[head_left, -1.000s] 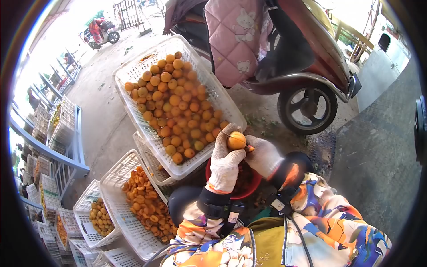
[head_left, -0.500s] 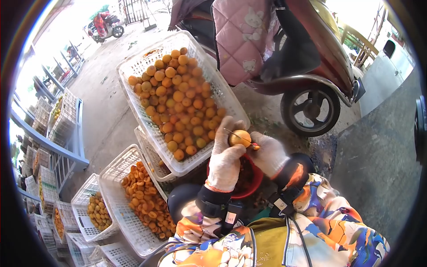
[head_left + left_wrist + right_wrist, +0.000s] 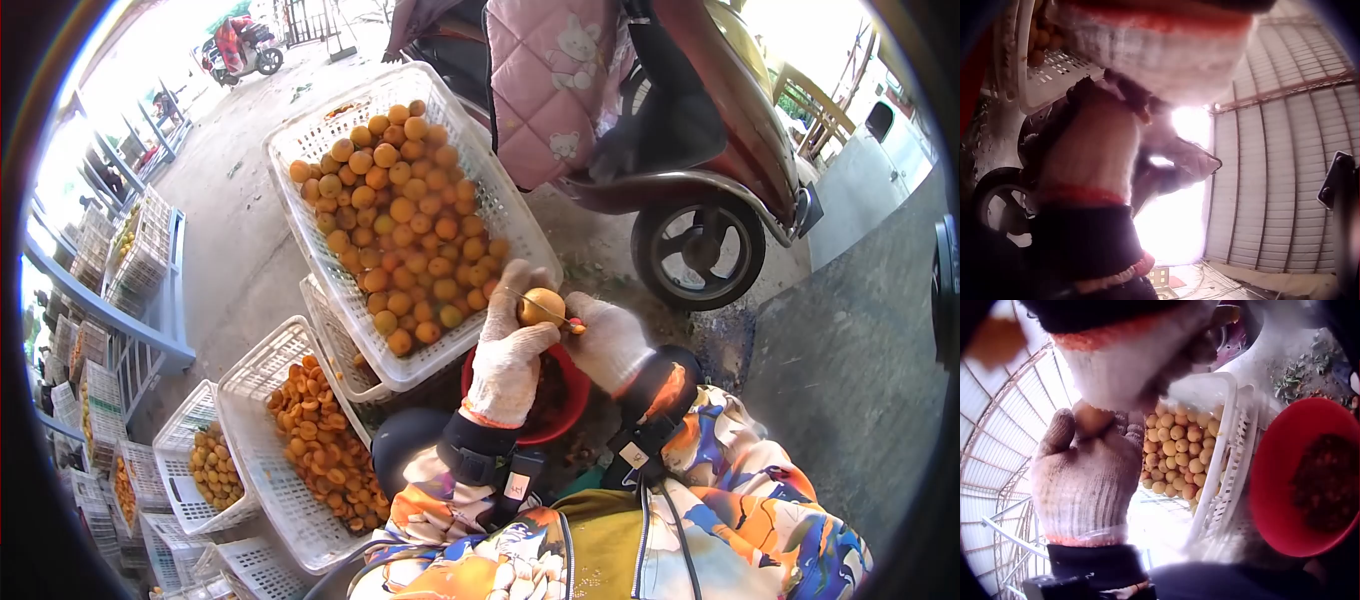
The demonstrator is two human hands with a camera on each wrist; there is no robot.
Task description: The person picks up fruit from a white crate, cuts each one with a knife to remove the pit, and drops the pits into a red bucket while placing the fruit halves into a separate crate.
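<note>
In the head view my gloved left hand (image 3: 503, 372) holds an apricot (image 3: 541, 307) between thumb and fingers, just above the near corner of a white crate. My right hand (image 3: 612, 345), in a knitted glove too, grips a small knife (image 3: 576, 326) with a red and yellow end at its fingertips. Its thin dark blade lies across the fruit, mostly seen edge-on. The right wrist view has the left glove (image 3: 1088, 487) from behind, with the apricot (image 3: 1092, 420) at its fingers. Below both hands stands a red bowl (image 3: 578, 408) with dark bits in it.
A white crate (image 3: 318, 250) of whole apricots stands ahead on another crate. To the left, a crate (image 3: 240, 420) holds orange fruit halves, beside a smaller crate (image 3: 180, 470) of pale fruit. A parked scooter (image 3: 690, 180) with a pink quilted cover is at front right.
The knife has come up from the apricot's lower right side to lie across its face. The hands stay close together, and the head view has shifted slightly.
</note>
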